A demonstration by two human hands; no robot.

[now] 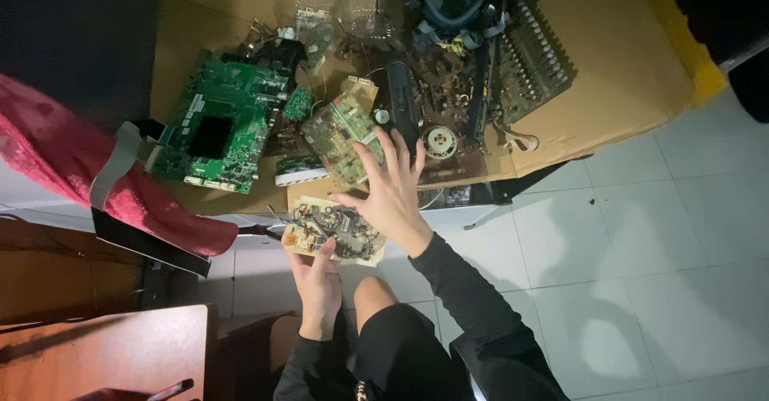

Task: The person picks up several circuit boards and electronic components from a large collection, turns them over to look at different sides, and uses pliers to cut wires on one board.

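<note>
My left hand (316, 285) grips the near edge of a beige circuit board (332, 229) crowded with dark parts and wires, holding it above my knee. My right hand (390, 189) is stretched forward with fingers spread, hovering over the pile at the table's front edge. Its fingertips are close to a small green and yellow circuit board (340, 132) and a black oblong part (400, 100). Nothing is in that hand.
A cardboard sheet (609, 72) covers the table. On it lie a large green circuit board (224, 120), a round white part (440, 141), a finned metal heat sink (533, 56) and tangled wires. Red cloth (88, 169) lies left. White floor tiles (641, 249) spread right.
</note>
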